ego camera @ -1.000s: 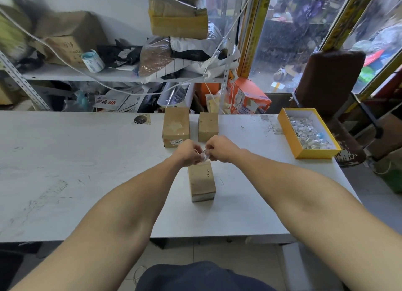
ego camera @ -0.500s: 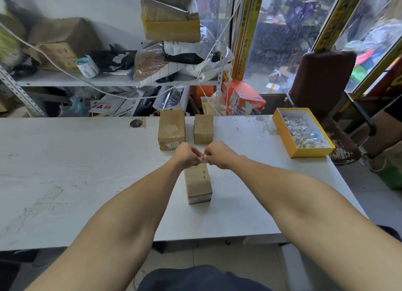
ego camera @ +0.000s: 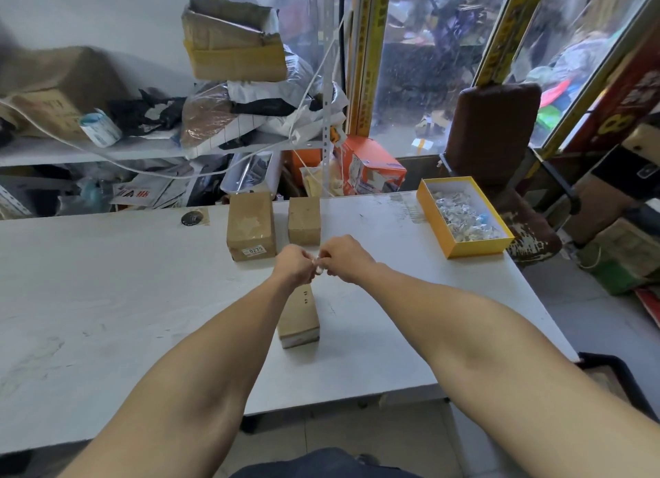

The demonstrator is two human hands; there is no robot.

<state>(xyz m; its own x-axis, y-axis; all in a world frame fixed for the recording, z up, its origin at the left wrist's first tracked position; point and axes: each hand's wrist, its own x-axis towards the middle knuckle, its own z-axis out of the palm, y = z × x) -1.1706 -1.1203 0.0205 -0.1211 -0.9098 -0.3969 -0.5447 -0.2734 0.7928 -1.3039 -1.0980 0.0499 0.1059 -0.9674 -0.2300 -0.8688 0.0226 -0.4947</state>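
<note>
My left hand and my right hand meet above the white table, fingers curled. Between them they pinch a small pale clear item, too small to identify. Just below the hands a narrow brown cardboard box lies on the table, its far end hidden by my left wrist.
Two more brown boxes stand further back: a larger one with a label and a smaller one. A yellow tray with several small clear packets sits at the right. A cluttered shelf lies behind, a brown chair to the right.
The hands stay together on the small item and have barely moved. The camera has tilted slightly, shifting the scene in view.
</note>
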